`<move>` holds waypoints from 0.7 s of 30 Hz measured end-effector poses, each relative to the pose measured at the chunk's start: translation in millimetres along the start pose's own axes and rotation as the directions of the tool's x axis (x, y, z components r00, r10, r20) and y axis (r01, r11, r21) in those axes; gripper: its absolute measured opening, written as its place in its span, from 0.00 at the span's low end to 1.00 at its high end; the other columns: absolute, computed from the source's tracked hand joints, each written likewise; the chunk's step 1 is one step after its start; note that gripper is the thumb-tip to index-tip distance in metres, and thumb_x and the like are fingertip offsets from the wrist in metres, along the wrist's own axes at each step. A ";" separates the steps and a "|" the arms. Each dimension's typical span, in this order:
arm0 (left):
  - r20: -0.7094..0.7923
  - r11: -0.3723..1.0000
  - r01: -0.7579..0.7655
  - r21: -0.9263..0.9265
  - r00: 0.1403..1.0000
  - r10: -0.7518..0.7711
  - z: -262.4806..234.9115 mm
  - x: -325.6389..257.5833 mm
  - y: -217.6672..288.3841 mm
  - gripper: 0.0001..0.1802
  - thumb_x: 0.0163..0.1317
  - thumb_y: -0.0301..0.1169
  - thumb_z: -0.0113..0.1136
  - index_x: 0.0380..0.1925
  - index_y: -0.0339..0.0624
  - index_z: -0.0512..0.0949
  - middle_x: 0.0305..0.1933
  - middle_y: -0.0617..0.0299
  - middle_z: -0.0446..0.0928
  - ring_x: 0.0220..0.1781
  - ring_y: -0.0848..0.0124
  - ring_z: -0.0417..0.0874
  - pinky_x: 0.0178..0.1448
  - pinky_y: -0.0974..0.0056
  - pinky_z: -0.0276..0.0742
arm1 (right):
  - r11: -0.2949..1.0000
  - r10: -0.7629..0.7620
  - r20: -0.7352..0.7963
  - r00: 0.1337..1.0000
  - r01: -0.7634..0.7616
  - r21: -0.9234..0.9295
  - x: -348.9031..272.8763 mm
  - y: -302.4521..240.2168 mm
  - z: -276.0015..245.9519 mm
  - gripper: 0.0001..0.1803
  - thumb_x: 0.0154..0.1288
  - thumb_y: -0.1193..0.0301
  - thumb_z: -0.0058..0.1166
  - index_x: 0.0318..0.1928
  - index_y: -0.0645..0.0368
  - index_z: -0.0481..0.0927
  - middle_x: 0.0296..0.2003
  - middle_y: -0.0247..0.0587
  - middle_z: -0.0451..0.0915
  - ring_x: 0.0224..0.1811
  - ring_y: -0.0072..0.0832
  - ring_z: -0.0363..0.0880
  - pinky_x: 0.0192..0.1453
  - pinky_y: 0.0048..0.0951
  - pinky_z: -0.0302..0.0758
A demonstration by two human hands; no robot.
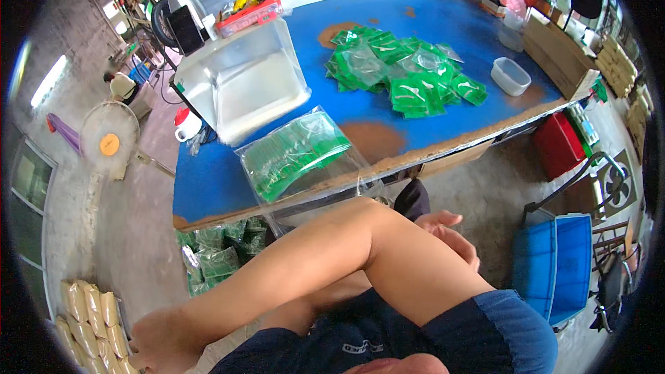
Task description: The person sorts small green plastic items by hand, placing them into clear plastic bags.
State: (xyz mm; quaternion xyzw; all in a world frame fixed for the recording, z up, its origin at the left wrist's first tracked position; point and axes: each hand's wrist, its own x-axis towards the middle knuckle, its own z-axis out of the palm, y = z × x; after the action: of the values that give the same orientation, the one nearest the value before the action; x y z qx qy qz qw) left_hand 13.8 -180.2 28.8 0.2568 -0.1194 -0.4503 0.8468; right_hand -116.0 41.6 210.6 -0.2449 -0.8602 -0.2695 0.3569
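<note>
A clear bag of packets lies at the table's near edge; a tub sits behind it, loose packets to its right.

Single head-worn fisheye view, aimed downward and forward from above the person's lap. The blue-topped bench is seen from its near edge, tilted across the upper frame and close by. Crossed forearms fill the lower frame, very near the lens. Concrete floor is seen at left; edges are bent toward the rim.
</note>
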 end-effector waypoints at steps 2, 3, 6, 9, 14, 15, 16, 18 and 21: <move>-0.026 1.000 -0.001 0.026 1.000 0.001 -1.0 -3.5 2.0 0.24 0.70 0.49 0.53 0.53 0.40 0.76 0.51 0.59 0.79 0.53 0.68 0.78 0.56 0.59 0.75 | 1.000 -0.017 -0.001 1.000 0.017 0.015 2.5 -1.9 4.0 0.11 0.54 0.61 0.56 0.28 0.54 0.82 0.34 0.45 0.80 0.35 0.46 0.85 0.33 0.46 0.80; -0.038 0.999 0.000 0.037 0.999 0.002 -1.4 -4.4 2.3 0.24 0.70 0.49 0.53 0.53 0.40 0.76 0.51 0.59 0.79 0.52 0.68 0.78 0.56 0.60 0.75 | 0.999 -0.028 -0.001 1.000 0.028 0.027 3.3 -3.1 5.9 0.10 0.54 0.61 0.56 0.28 0.54 0.82 0.34 0.44 0.80 0.34 0.46 0.85 0.33 0.46 0.79; -0.065 0.998 0.014 0.056 0.998 -0.010 -0.9 -3.0 -2.0 0.24 0.70 0.49 0.53 0.52 0.40 0.77 0.50 0.59 0.79 0.51 0.69 0.78 0.55 0.60 0.75 | 0.997 -0.067 -0.095 0.993 0.069 0.024 5.9 -4.9 7.1 0.10 0.54 0.61 0.55 0.28 0.53 0.82 0.34 0.43 0.80 0.33 0.45 0.84 0.33 0.46 0.79; -0.092 0.997 0.045 0.069 0.995 -0.039 -0.5 -2.1 -9.9 0.24 0.71 0.49 0.52 0.51 0.40 0.77 0.49 0.59 0.79 0.50 0.69 0.79 0.54 0.61 0.75 | 0.999 -0.032 -0.055 0.998 0.033 0.024 2.2 -3.5 4.2 0.09 0.55 0.61 0.54 0.29 0.52 0.82 0.35 0.43 0.80 0.33 0.44 0.84 0.33 0.46 0.79; -0.139 0.987 0.123 0.106 0.984 -0.108 -2.3 -0.5 -17.1 0.24 0.71 0.50 0.52 0.50 0.40 0.78 0.47 0.59 0.80 0.48 0.69 0.79 0.53 0.61 0.76 | 1.000 -0.004 -0.107 0.994 0.006 0.022 -3.2 4.4 -5.8 0.09 0.54 0.62 0.57 0.27 0.52 0.82 0.34 0.41 0.81 0.34 0.44 0.84 0.34 0.46 0.80; -0.149 0.985 0.134 0.112 0.982 -0.117 -2.5 -0.1 -18.3 0.24 0.71 0.50 0.52 0.50 0.40 0.78 0.46 0.59 0.80 0.48 0.69 0.79 0.53 0.62 0.76 | 0.999 -0.035 -0.088 0.995 0.038 0.033 -2.1 5.0 -10.5 0.08 0.54 0.63 0.58 0.27 0.53 0.82 0.33 0.42 0.82 0.34 0.43 0.85 0.35 0.47 0.80; -0.159 0.982 0.145 0.119 0.979 -0.126 -2.8 0.4 -19.6 0.24 0.71 0.50 0.51 0.50 0.40 0.78 0.46 0.59 0.80 0.48 0.70 0.79 0.53 0.62 0.76 | 0.999 -0.029 -0.091 0.995 0.032 0.031 -3.3 3.8 -14.8 0.08 0.54 0.63 0.58 0.27 0.53 0.82 0.33 0.42 0.82 0.34 0.43 0.85 0.35 0.47 0.80; -0.193 0.980 0.147 0.131 0.974 -0.121 -1.3 -2.8 -19.8 0.24 0.71 0.50 0.51 0.49 0.40 0.78 0.45 0.59 0.80 0.47 0.70 0.80 0.52 0.62 0.76 | 0.988 -0.035 0.053 0.998 0.027 0.155 -3.1 -5.6 -47.4 0.08 0.64 0.73 0.47 0.38 0.63 0.78 0.42 0.49 0.76 0.39 0.45 0.81 0.38 0.44 0.79; -0.226 0.973 0.178 0.148 0.964 -0.142 -0.8 0.5 -23.2 0.24 0.71 0.50 0.51 0.48 0.40 0.79 0.44 0.59 0.80 0.46 0.70 0.80 0.51 0.62 0.76 | 0.993 0.009 0.044 0.999 -0.014 0.121 -5.9 -5.0 -49.2 0.08 0.64 0.73 0.48 0.38 0.62 0.78 0.42 0.49 0.76 0.40 0.44 0.81 0.38 0.43 0.79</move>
State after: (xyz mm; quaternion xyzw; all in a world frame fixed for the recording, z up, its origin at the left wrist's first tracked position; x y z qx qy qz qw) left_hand -1.9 -191.1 15.5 0.3825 -0.0435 -0.4756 0.7909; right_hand -91.6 5.2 234.3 -0.2335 -0.8812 -0.2095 0.3537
